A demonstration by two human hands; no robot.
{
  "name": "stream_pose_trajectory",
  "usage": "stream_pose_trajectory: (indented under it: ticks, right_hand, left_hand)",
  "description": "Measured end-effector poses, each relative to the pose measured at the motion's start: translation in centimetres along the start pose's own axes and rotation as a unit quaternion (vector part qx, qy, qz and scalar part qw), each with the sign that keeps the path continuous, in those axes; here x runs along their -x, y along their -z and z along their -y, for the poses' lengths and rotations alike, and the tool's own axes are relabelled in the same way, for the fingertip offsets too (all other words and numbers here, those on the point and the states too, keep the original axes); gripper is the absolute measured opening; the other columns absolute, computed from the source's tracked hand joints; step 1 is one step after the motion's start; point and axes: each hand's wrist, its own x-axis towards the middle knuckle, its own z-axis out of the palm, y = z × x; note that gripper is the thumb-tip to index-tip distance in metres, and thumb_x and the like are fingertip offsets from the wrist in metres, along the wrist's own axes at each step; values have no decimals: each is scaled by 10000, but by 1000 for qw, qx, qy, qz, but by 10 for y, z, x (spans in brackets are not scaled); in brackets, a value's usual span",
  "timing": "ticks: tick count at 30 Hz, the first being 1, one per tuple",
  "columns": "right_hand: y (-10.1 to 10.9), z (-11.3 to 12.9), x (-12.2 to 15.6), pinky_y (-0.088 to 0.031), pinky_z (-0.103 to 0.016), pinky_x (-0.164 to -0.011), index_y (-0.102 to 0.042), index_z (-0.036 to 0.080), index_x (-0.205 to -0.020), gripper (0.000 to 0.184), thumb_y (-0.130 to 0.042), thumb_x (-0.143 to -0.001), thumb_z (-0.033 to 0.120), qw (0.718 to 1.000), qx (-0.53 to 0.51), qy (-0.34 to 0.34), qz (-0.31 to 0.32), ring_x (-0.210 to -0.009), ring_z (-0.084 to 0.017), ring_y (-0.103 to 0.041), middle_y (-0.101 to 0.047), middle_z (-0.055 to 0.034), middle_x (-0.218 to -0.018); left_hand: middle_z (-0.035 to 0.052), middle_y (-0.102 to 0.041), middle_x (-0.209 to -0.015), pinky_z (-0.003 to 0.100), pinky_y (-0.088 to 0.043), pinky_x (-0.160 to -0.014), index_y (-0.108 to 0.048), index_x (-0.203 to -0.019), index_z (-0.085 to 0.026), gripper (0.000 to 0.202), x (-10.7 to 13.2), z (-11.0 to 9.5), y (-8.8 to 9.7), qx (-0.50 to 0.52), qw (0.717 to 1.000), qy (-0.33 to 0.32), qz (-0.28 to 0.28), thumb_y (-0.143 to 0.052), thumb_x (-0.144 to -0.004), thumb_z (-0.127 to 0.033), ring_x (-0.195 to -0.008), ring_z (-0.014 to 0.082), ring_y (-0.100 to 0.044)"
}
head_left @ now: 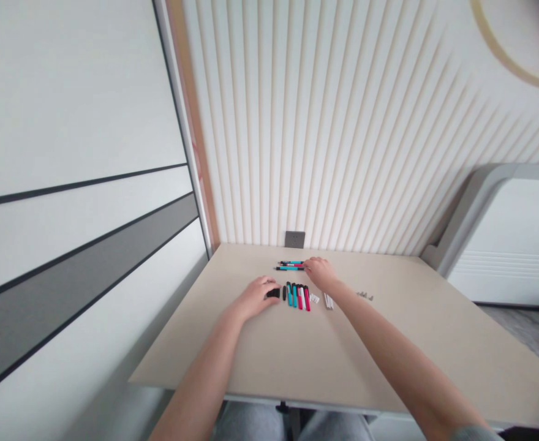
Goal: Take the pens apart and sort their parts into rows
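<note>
My left hand (256, 296) rests on the table with its thumb and fingers curled around a cluster of small black pieces (273, 293). Farther back, my right hand (320, 272) has its fingers closed at the right end of a pen (290, 268) with a blue barrel. That pen lies in a small stack with pink and blue pens, tips to the left. Between my hands are a single black piece (285, 293) and a row of blue, pink and white pen barrels (300, 296). My right fingertips are partly hidden.
Small white pieces (314, 298), thin white sticks (328, 301) and small metallic parts (365, 295) lie under and beside my right forearm. The beige table (297, 355) meets a ribbed wall with a dark socket (294, 239). A white cabinet stands left.
</note>
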Motion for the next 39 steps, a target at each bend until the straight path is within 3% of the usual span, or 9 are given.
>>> stream_pose_trajectory:
  ticks: [9,19,27,31,39]
  right_hand:
    - [-20,-15,-11,-363,-301,-878,-675,216,-1096,243,-501,-928,211,1000,13,-25,14,-1058,-221,-577,-668,-95,-1076]
    - [-21,-15,-10,-370,-301,-855,-681,176,-1006,225,-469,-947,218,999,-6,-44,-7,-1016,-220,-591,-689,-111,-1027]
    - [-4,-29,35,-391,-282,-794,-635,208,-1043,249,-399,-972,243,994,-49,-62,-71,-944,-205,-608,-692,-78,-982]
    - [-7,-41,67,-419,-285,-793,-632,213,-1009,238,-414,-954,290,974,-159,-64,-147,-908,-202,-612,-683,-61,-941]
    - [-19,-45,93,-447,-321,-783,-658,207,-967,261,-438,-908,335,943,-264,-74,-187,-851,-221,-620,-687,-69,-903]
  left_hand:
    - [70,-545,-1238,376,-419,-1006,-582,-1275,-302,411,-3,-9,-4,-36,999,-6,3,-607,-881,-417,-1125,247,-544]
    - [54,-584,-1232,385,-417,-984,-619,-1222,-310,334,-6,-11,-5,-72,997,-24,11,-585,-902,-397,-1110,246,-554]
    - [25,-631,-1236,393,-385,-1021,-605,-1191,-290,272,-8,-17,-2,-55,997,-45,11,-546,-934,-357,-1130,214,-572]
    - [27,-629,-1239,419,-341,-1068,-605,-1178,-285,276,-7,-18,-3,-53,998,-38,7,-574,-916,-366,-1142,219,-564]
    - [45,-662,-1127,352,-437,-930,-644,-1123,-247,268,-12,-14,-8,-53,998,-43,-11,-576,-911,-397,-1021,215,-587]
